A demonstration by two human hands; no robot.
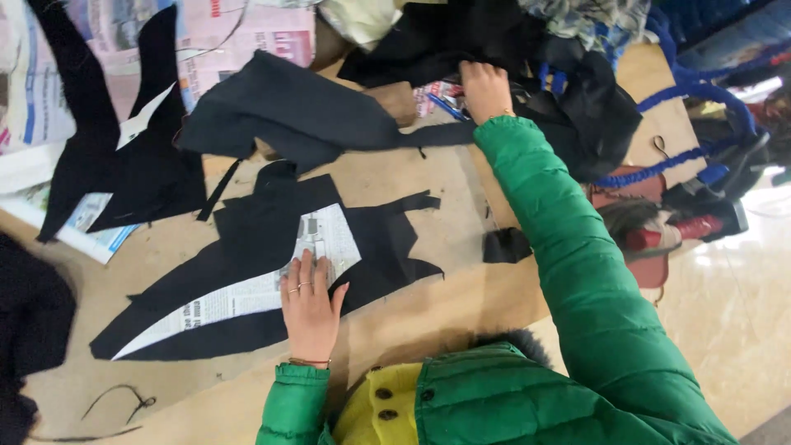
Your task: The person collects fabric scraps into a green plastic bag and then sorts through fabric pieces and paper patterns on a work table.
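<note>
My left hand (311, 306) lies flat, fingers apart, on a newspaper pattern piece (247, 290) that rests on cut black fabric (247, 239) spread over the wooden table (428, 313). My right hand (484, 89) reaches far across the table, its fingers closed on the edge of another black fabric piece (288, 111), which is lifted and stretches to the left. Both arms wear green padded sleeves.
More black fabric pieces (124, 165) lie on newspaper sheets (247, 33) at the far left. A heap of dark cloth (577, 99) and blue cord (692, 91) sits at the far right. A small black scrap (506, 245) lies near the table's right edge. A red and black object (676, 227) stands on the shiny floor (741, 330).
</note>
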